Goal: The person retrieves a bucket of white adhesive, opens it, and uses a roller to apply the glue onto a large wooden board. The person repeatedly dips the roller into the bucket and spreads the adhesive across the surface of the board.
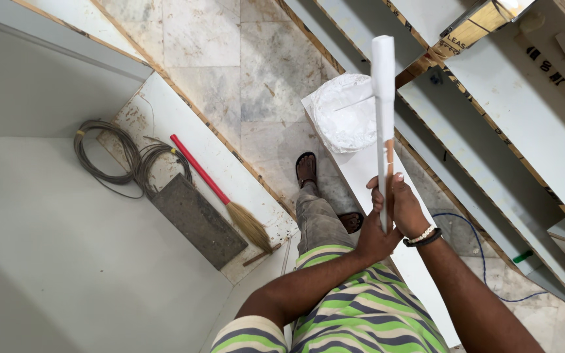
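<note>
Marble floor tiles [276, 72] ran between white laminated boards [511, 111] leaning on the right and a large white panel [67, 229] on the left. Both hands were closed around one thing: a long paint roller [383, 98], held upright in front of the body. The left hand [375, 236] gripped the lower end of its handle from below, and the right hand [401, 204], with a beaded bracelet at the wrist, wrapped the shaft just above it. The white roller sleeve stood at the top, above a round bucket of white paint [344, 114] that sat on a white board [361, 170] near the person's sandalled foot [306, 168].

By the look of it, the roller was between loads, lifted clear of the bucket rather than pressed to a surface. The next move would call for a steady two-handed lowering, keeping the sleeve level so nothing dripped.

Off to the left lay coils of wire [122, 157], a red-handled broom [220, 196] and a dark grey slab [197, 222], well apart from the hands.
</note>
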